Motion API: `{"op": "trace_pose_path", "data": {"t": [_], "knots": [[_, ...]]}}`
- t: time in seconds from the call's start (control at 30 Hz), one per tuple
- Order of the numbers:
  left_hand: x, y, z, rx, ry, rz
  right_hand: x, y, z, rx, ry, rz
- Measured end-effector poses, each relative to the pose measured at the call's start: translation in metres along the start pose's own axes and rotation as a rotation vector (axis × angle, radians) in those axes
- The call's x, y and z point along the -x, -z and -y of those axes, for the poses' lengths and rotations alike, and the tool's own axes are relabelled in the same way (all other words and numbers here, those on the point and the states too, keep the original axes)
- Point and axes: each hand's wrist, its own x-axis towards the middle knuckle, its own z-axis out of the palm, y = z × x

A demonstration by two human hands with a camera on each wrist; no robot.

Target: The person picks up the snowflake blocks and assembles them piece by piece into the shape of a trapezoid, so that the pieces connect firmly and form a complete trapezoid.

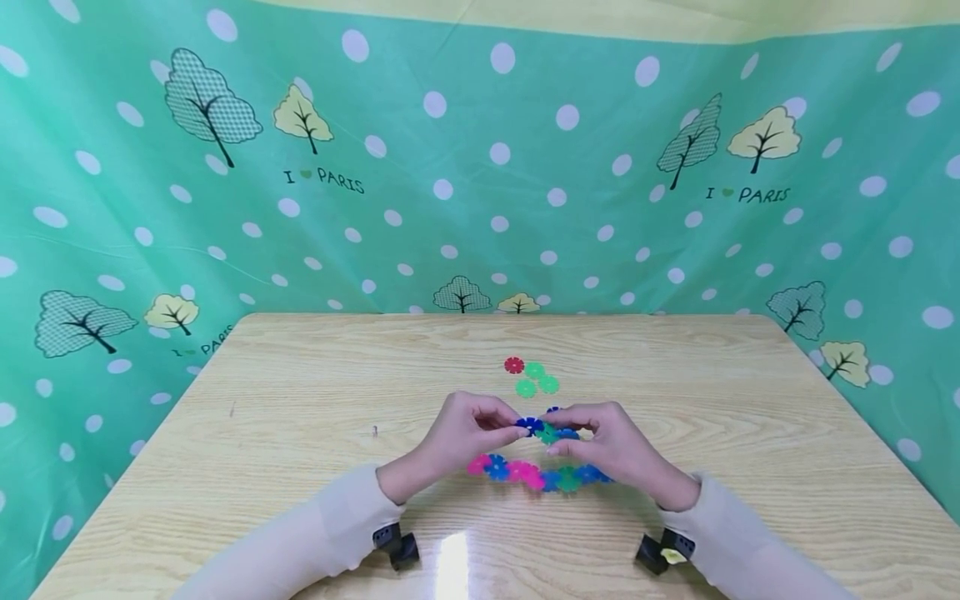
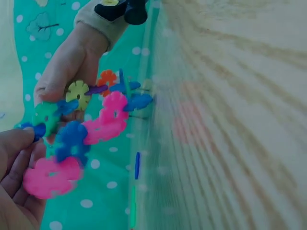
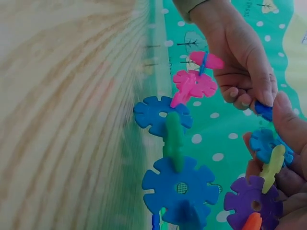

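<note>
My left hand (image 1: 468,429) pinches a dark blue notched plastic disc (image 1: 529,426) between thumb and fingers. Against it sits a green notched disc (image 2: 46,115), the end of a chain of interlocking discs that my right hand (image 1: 615,442) grips. Light blue, yellow and purple discs (image 3: 254,201) of that chain run along the right palm in the right wrist view. The rest of the chain, with pink discs (image 2: 105,120) and blue discs (image 3: 180,187), curves below both hands, close to the table. Whether the dark blue disc is slotted into the green one I cannot tell.
Beyond the hands lie a loose red disc (image 1: 513,365) and several loose green discs (image 1: 534,370) on the wooden table (image 1: 300,392). Another dark blue disc (image 1: 555,409) shows just behind the right fingers. A green dotted curtain (image 1: 480,192) hangs along the table's far edge.
</note>
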Motion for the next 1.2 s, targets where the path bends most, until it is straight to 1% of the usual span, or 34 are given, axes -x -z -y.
{"op": "trace_pose_path", "data": {"t": [0.17,0.3,0.37,0.43,0.57,0.67,0.93,1.2], "knots": [[-0.0014,-0.0014,0.0007,-0.023,-0.005,0.004,0.0006,-0.0005,-0.0001,-0.015,0.020,-0.014],[-0.0028,-0.0027,0.0009,-0.015,0.006,0.013,0.0010,0.0004,-0.0011,-0.023,0.018,-0.022],[-0.0026,-0.0031,0.0014,0.003,0.027,0.017,0.0009,0.0010,-0.0013,-0.024,0.011,-0.018],[-0.0026,-0.0033,0.0010,0.011,0.064,0.019,0.0006,0.0017,-0.0009,-0.026,0.000,-0.008],[-0.0022,-0.0027,0.0016,0.028,0.093,0.018,0.0000,0.0033,0.0010,-0.025,-0.024,0.010],[-0.0019,-0.0016,0.0022,0.035,0.081,0.016,-0.0002,0.0039,0.0021,-0.020,-0.030,0.015],[-0.0017,0.0007,0.0033,0.039,0.093,0.016,-0.0003,0.0041,0.0018,0.002,-0.043,0.016],[-0.0016,0.0007,0.0018,0.049,0.085,0.025,-0.0001,0.0034,0.0026,0.001,-0.037,0.020]]}}
